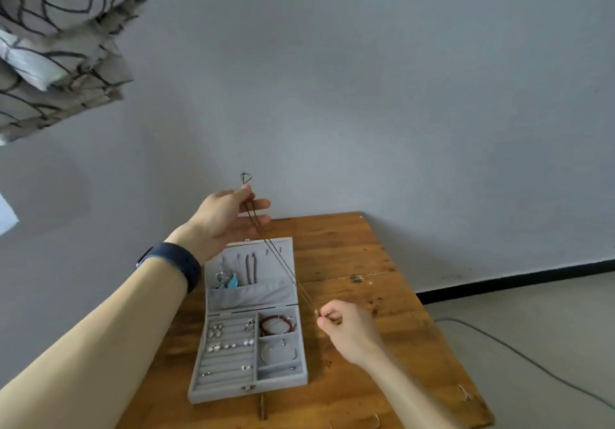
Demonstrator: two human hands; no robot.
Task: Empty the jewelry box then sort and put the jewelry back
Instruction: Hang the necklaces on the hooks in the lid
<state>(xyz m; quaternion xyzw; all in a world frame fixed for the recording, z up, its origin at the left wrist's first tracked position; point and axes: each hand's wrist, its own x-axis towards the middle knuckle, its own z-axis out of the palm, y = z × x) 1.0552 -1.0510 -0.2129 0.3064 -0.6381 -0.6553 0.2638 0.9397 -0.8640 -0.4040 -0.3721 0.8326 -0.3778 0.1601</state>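
A grey jewelry box [196,383] lies open on the wooden table [359,262]. Its lid pocket holds a blue-and-silver piece [228,280] and a brown bead strand [251,268]. The tray's ring rows carry small earrings [229,346]; a red bead bracelet [277,325] and a silver bangle [278,353] lie in the right compartments. A thin dark cord necklace [283,262] is stretched taut above the box. My left hand [226,217] pinches its upper end, raised behind the lid. My right hand [347,327] pinches the lower end with a small pendant, right of the box.
A patterned curtain [56,45] hangs at the upper left. The grey wall stands right behind the table. A cable [519,355] runs across the floor on the right. Small hooks [376,421] lie near the table's front edge. A dark band is on my left wrist.
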